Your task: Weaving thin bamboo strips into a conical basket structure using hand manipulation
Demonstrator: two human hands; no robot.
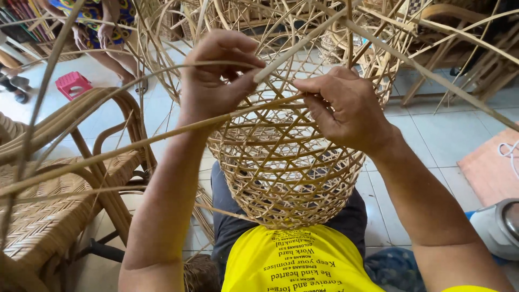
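An open-weave rattan basket (284, 167) rests on my lap, its rounded bottom toward my yellow shirt and its unfinished rim pointing away. My left hand (219, 73) is closed around a long cane strip (303, 46) that runs up and to the right from the rim. My right hand (346, 108) pinches another thin cane strand (162, 135) at the basket's upper edge; that strand stretches away to the left. Several loose cane ends fan out from the rim past both hands.
A woven rattan chair (48, 211) stands close on my left. A pink plastic stool (73, 84) and another person's legs (116, 62) are at the back left. More cane frames (454, 48) stand at the back right. A grey device (500, 227) lies on the tiled floor to the right.
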